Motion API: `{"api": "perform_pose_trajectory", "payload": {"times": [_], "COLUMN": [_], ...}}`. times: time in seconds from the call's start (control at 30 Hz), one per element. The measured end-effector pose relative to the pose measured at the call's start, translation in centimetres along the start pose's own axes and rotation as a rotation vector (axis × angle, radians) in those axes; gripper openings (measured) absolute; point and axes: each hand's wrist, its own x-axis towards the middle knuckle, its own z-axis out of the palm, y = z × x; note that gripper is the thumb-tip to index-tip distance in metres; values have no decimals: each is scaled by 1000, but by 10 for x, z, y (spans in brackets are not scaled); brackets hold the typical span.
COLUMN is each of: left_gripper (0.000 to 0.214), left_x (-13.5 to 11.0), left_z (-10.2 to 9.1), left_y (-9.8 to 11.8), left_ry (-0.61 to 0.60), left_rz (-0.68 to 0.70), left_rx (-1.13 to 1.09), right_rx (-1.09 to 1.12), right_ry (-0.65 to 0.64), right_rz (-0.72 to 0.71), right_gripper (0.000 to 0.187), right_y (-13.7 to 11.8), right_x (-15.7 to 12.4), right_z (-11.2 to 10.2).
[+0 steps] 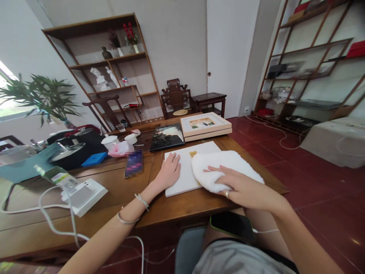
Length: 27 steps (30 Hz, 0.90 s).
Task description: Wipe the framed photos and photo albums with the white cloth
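A white rectangular panel [185,180] lies flat near the table's front edge, with a small yellow shape [193,154] on its face. My left hand [170,169] rests on the panel's left side, palm down, fingers stretched out and holding nothing. Over the panel's right part is a white fluffy cloth [230,159], gripped by my right hand [242,187], which wears a ring. The cloth covers much of the panel and hangs past its right edge. What lies beneath the cloth is hidden.
Behind the panel are a dark wedding photo [167,137] and stacked pale frames [208,133]. Leftward on the wooden table are a pink bag [121,149], white cups, a black pot [68,154] and a white box [88,196] with cables. A phone [232,225] lies on my lap, its cable attached.
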Motion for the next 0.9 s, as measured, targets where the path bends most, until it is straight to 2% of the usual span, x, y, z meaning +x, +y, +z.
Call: {"api": "perform_pose_trajectory", "payload": {"times": [0.17, 0.33, 0.47, 0.6, 0.73, 0.9], "left_gripper": [47, 45, 46, 47, 47, 45], "left_x": [-1, -1, -1, -1, -1, 0], "left_z": [0, 1, -1, -1, 1, 4], "left_y": [0, -1, 1, 2, 1, 0], "left_ry": [-14, 9, -28, -28, -17, 6], "left_rz": [-2, 2, -4, -16, -18, 3], "left_rx": [1, -12, -5, -1, -3, -2], "right_rx": [-89, -321, -350, -377, -393, -355], "right_ry": [68, 37, 31, 27, 3, -33], "right_rz": [73, -38, -78, -84, -153, -223], "right_gripper": [32, 30, 30, 33, 35, 28], "right_y": [27, 29, 28, 23, 1, -25], "right_x": [39, 101, 125, 111, 71, 28], "right_z": [-4, -6, 0, 10, 17, 16]}}
